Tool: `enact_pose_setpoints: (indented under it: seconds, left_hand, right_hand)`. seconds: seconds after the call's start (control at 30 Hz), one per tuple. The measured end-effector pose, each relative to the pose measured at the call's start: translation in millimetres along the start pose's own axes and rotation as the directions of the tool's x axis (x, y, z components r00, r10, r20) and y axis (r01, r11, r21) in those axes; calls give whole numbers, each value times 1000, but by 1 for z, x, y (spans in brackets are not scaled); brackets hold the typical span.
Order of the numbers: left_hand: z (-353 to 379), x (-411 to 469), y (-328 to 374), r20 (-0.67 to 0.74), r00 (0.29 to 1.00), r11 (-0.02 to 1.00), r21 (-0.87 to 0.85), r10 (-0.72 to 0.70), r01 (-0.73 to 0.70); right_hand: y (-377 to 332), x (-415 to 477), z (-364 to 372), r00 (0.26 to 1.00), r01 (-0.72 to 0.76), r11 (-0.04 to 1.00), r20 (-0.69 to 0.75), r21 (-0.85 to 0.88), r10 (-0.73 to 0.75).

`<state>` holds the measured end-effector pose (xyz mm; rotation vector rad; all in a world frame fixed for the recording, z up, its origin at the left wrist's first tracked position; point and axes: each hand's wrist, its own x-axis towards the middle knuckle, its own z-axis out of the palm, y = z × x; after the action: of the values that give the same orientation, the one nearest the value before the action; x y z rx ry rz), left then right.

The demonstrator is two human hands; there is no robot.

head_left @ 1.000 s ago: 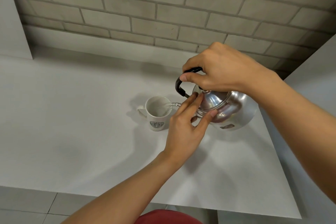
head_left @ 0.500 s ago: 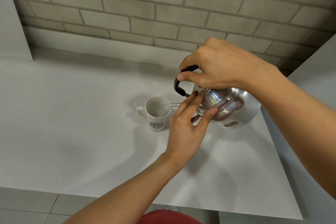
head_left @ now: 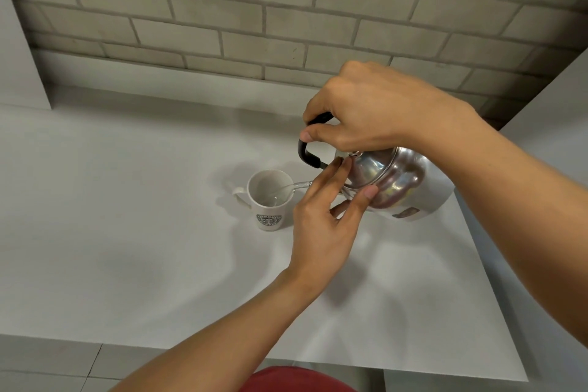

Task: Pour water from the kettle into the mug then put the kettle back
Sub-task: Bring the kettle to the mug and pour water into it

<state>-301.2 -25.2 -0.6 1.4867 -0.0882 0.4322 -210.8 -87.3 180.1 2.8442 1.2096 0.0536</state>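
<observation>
Steel kettle (head_left: 393, 180) hangs tilted just above the bench (head_left: 127, 232), its long axis running right to left, spout over the mug (head_left: 269, 199) and water arcing in. Right hand (head_left: 372, 108) has its fingers curled tight around the black handle (head_left: 307, 154); left hand (head_left: 321, 226), fingers spread, steadies the lid (head_left: 366, 169)

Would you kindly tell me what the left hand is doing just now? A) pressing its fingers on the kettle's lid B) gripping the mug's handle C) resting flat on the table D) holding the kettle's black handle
A: the left hand has its fingertips on the lid of the tilted kettle, while the right hand grips the black handle and water streams into the mug.
</observation>
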Motion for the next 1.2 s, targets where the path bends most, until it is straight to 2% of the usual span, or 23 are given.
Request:
enact_pose_setpoints:
  seconds: [0.5, 1.2]
  left_hand:
    - [2, 1, 5, -12, 1000, 997, -78, -27, 26]
    - [2, 3, 11, 5, 999, 992, -116, -48, 49]
  right_hand:
    - [-1, 4, -3, 999, 30, 999, -36, -32, -31]
    - [-7, 11, -7, 1000, 20, 996, -5, -88, -20]
